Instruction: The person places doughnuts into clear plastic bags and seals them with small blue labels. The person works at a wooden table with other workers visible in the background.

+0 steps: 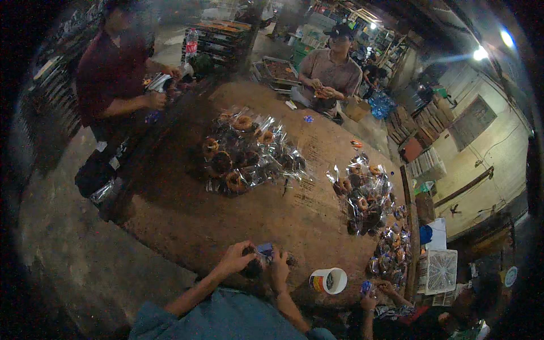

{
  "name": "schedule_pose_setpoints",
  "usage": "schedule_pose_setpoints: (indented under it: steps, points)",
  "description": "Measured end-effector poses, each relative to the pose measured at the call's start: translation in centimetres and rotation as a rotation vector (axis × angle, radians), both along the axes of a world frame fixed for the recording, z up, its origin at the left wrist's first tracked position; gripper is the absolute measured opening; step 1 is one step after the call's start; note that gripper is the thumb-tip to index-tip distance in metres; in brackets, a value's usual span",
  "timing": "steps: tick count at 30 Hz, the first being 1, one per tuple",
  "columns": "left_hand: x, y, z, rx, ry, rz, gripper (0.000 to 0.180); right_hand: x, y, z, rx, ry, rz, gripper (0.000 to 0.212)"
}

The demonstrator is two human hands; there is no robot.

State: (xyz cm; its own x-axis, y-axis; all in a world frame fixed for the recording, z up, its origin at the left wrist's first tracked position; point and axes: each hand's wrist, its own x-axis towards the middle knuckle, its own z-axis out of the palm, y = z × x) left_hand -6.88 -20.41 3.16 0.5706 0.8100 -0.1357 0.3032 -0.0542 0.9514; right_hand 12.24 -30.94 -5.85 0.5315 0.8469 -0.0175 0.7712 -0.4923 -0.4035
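At the near edge of the wooden table, my left hand curls its fingers on a dark bagged bundle. My right hand closes on the bundle's other side. Between my fingertips shows a small blue-purple label. What lies inside the bundle is too dark to make out. Right of my hands stands a white plastic tub with coloured print, its inside dim. Beyond my hands lies a wide heap of doughnuts in clear bags, some brown, some very dark.
More bagged doughnuts are heaped at the right, with another cluster nearer. A co-worker's hands hold a blue-labelled item at the lower right. Two people work across the table. A white crate stands beyond the right edge.
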Motion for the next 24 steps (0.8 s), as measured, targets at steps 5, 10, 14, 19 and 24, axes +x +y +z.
schedule_pose_setpoints:
  steps: [5, 10, 14, 19, 24]
  points:
    - [0.8, -1.2, 1.2, -0.013, 0.0, -0.042, 0.021, -0.3, -0.5, 0.8, 0.114, 0.433, -0.064, 0.058]
    - [0.0, 1.2, 0.6, -0.337, -0.188, -0.004, 0.013, 0.6, -0.7, -0.7, 0.345, 0.119, 0.035, 0.033]
    - [-2.2, 2.6, 1.2, -0.257, -0.1, 0.118, 0.008, 2.2, -1.5, -0.2, 0.391, 0.203, -0.21, 0.033]
    - [-2.6, 4.7, 0.3, -0.306, -0.158, 0.124, 0.009, 2.0, -1.7, 3.7, 0.26, 0.211, -0.31, 0.035]
    - [-3.1, 5.4, -3.5, -0.51, -0.252, 0.073, 0.007, -2.1, -0.6, 4.9, 0.128, 0.081, -0.238, 0.041]
